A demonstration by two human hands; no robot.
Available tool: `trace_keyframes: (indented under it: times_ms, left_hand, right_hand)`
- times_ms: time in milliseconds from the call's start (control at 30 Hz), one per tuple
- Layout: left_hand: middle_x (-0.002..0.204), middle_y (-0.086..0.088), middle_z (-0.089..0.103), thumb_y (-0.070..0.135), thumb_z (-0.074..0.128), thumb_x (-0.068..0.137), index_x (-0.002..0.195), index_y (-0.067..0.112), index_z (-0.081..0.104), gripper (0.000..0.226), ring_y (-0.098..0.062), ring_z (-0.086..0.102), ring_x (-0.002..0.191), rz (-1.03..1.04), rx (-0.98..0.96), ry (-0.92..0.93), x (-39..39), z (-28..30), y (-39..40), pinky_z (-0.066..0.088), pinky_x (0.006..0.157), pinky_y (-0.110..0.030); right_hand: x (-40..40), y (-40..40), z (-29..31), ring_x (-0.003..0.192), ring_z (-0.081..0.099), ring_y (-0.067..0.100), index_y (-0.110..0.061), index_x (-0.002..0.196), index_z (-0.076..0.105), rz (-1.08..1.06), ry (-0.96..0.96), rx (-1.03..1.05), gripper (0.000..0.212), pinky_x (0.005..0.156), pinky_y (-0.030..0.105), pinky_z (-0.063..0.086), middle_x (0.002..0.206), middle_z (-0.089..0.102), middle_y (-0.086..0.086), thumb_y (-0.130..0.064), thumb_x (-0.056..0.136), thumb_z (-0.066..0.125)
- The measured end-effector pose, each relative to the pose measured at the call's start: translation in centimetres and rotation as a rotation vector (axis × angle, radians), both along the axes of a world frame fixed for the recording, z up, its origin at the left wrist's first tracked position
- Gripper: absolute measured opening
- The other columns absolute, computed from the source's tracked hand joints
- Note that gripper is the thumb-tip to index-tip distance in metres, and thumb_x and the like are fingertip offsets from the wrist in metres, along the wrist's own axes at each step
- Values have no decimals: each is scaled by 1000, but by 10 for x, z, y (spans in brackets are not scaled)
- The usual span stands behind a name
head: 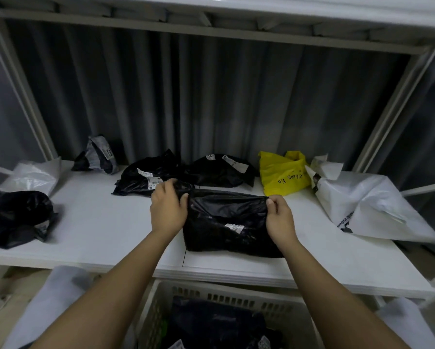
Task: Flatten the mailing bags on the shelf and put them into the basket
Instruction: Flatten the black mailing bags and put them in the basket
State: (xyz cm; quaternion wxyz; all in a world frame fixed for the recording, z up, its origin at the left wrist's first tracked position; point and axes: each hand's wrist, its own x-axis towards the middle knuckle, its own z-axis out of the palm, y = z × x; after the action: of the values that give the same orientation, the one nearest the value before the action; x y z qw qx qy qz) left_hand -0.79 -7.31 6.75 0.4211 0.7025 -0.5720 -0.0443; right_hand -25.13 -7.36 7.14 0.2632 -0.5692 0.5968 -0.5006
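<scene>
A grey bag [99, 154] at the far left of the shelf [98, 222] bore a label reading "6009", seen sideways. The yellow bag [282, 175] at far right carried dark lettering that looked like "Zhang", the rest unclear. The large white bag [367, 207] on the right showed partial dark print near its near edge, not fully legible. Small white labels on the black bags were too small to read.

The black mailing bag [226, 222] lay on the shelf's middle, near the front edge. The left hand [167, 207] pinched its far left corner, fingers curled over the edge; the right hand [279, 217] pinched its far right corner. Below the shelf stood the basket [236, 298], holding dark bags.
</scene>
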Motion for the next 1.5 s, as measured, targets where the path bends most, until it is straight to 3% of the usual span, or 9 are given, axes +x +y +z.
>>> trace_keyframes:
  times_ms: [200, 400, 567, 733, 833, 967, 1100, 1167, 1500]
  left_hand:
    - [127, -9, 54, 32, 76, 76, 89, 19, 67, 20, -28, 40, 121, -395, -201, -446, -33, -7, 3, 40, 95, -49]
    - [133, -8, 49, 44, 76, 73, 99, 14, 59, 43, -28, 39, 127, -445, -114, -439, -60, -8, 7, 36, 100, -45]
    - [104, -4, 61, 26, 76, 76, 84, 14, 61, 21, -27, 61, 94, -431, -231, -455, -72, 4, 7, 48, 76, -38]
    - [95, -3, 60, 23, 64, 89, 87, 11, 63, 12, -26, 59, 81, -393, -198, -363, -67, 10, 5, 46, 69, -36]
    - [101, -1, 58, 27, 59, 93, 90, 13, 62, 15, -21, 57, 89, -340, -109, -180, -62, 17, 5, 46, 74, -36]
    - [106, 0, 54, 29, 55, 95, 90, 17, 59, 14, -18, 55, 93, -245, 35, 127, -56, 27, 1, 42, 75, -30]
    - [98, -2, 57, 26, 56, 94, 76, 27, 51, 19, -18, 54, 92, -278, 84, 335, -56, 32, -2, 36, 75, -28]
    - [93, 0, 58, 26, 57, 94, 73, 30, 49, 22, -17, 52, 87, -290, 104, 392, -57, 34, 0, 39, 76, -30]
    - [89, 0, 50, 25, 47, 99, 76, 21, 46, 23, -16, 46, 86, -295, 173, 422, -41, 45, 8, 35, 77, -29]
  right_hand:
    - [14, 1, -1, 65, 45, 11, -10, 89, 52, 56, 17, -47, 17, 57, 14, 34, 71, 50, -2, -17, 101, 42]
    - [22, 4, 11, 70, 54, 14, -16, 89, 56, 79, -26, -87, 17, 65, 32, 43, 76, 59, 0, -24, 100, 45]
    - [18, 7, 24, 70, 56, 6, -18, 92, 60, 89, -38, -166, 13, 61, 18, 43, 77, 61, -4, -21, 99, 49]
    - [11, 9, 28, 92, 57, 13, -22, 108, 60, 16, 122, -242, 15, 76, 24, 43, 96, 62, -4, -27, 98, 51]
    - [7, 13, 24, 129, 34, 24, -24, 132, 49, -164, 256, -226, 44, 106, 42, 28, 136, 45, 2, -43, 93, 54]
    - [6, 19, 19, 143, 15, 23, -26, 149, 22, -283, 80, -96, 80, 113, 47, 16, 155, 18, 4, -53, 85, 60]
    - [11, 19, 13, 131, 44, 16, -26, 139, 31, 188, -395, 82, 60, 96, 16, 43, 137, 48, -2, -29, 89, 65]
    - [16, 20, 5, 115, 57, 10, -21, 123, 48, 250, -379, 81, 38, 80, 7, 48, 118, 60, -7, -19, 90, 65]
    - [17, 13, 4, 85, 59, 7, -10, 102, 59, 123, -307, 100, 12, 71, 15, 46, 93, 65, -1, -11, 100, 47]
